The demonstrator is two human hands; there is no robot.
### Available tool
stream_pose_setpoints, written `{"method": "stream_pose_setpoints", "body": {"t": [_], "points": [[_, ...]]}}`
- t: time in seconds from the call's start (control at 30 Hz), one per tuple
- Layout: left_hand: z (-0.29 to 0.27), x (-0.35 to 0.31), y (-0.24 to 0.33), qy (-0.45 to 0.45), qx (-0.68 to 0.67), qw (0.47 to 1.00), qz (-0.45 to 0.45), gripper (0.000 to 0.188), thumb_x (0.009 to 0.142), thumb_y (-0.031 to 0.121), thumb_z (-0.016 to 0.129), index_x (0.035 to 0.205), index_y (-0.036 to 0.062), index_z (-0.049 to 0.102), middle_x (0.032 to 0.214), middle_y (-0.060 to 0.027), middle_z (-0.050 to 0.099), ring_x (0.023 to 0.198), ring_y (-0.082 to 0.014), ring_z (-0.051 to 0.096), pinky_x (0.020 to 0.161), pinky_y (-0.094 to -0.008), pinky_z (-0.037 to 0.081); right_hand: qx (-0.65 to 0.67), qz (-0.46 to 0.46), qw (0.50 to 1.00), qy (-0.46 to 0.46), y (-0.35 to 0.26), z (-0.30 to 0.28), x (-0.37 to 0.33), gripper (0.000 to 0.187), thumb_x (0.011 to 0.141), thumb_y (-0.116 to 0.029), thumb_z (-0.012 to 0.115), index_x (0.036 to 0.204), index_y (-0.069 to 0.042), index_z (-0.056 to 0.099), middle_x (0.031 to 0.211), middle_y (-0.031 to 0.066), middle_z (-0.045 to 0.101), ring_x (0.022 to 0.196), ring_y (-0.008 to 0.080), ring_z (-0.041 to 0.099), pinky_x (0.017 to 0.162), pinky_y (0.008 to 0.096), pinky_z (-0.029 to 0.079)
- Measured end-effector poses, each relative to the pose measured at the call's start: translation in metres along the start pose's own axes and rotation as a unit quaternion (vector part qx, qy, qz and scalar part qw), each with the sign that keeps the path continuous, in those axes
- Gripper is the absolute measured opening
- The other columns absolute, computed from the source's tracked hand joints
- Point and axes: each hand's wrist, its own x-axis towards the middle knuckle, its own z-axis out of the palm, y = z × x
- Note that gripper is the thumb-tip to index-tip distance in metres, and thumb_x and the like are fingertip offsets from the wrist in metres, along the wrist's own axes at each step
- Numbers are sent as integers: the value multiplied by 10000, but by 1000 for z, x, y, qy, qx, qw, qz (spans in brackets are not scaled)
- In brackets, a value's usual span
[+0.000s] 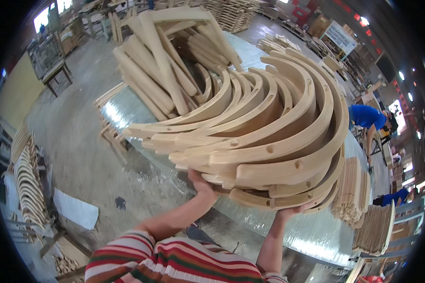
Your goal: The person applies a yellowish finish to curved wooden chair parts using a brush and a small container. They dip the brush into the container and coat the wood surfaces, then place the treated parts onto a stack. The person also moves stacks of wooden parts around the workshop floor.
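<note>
Several curved pale wooden chair parts [278, 170] with drilled holes lie nested in a large fanned pile before me. My left hand [201, 182] is closed around the near ends of the lowest pieces at the pile's left front; the wood hides its fingertips. Under the near right edge of the bottom curved parts, my right hand [293, 210] grips from below, its fingers mostly covered by the wood. The pile rests over a shiny, film-covered table [311, 243].
Straight wooden legs [146, 80] and an angled wooden frame [193, 16] sit at the table's far end. Stacked wooden slats [348, 193] stand at the right. More curved parts [28, 184] are at far left. A person in blue [366, 115] bends over at right.
</note>
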Motion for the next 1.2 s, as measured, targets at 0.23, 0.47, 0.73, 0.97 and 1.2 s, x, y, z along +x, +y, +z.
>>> {"method": "stream_pose_setpoints", "body": {"t": [0.23,0.47,0.73,0.97,1.2], "points": [[-26,-1,33,-73,239,964,-91,759,835,646,378,1376,127,259,1318,-116,383,1191,-281,413,966,-470,358,134,205,969,35,27,-24,-9,673,931,-507,312,1416,-54,198,1447,173,199,1295,322,268,1070,469,255],[-195,-25,180,-127,448,885,-6,511,838,430,542,1236,122,459,1102,-47,541,939,-161,534,805,-288,440,43,302,840,-449,-42,-5,-176,490,876,-394,453,1192,-20,459,1099,113,488,1008,220,476,868,364,403],[-376,-91,309,176,334,926,-19,355,846,353,515,1082,89,540,1002,-55,600,775,-147,570,656,-300,469,40,227,593,-771,-95,141,-301,316,827,-165,619,1091,-9,546,875,65,589,761,155,561,707,281,462],[-441,-105,434,100,479,856,169,375,824,369,512,1025,57,568,906,-41,618,805,-140,573,691,-270,453,25,264,467,-844,-186,277,-391,322,834,-155,590,1101,14,527,890,75,599,660,136,570,596,258,476],[-472,-118,563,195,230,941,152,303,861,335,501,1055,104,531,1011,-27,601,849,-150,566,766,-301,440,-62,-69,386,-918,-178,337,-456,356,801,-202,583,1072,27,564,858,126,626,721,182,628,641,327,510]]}}
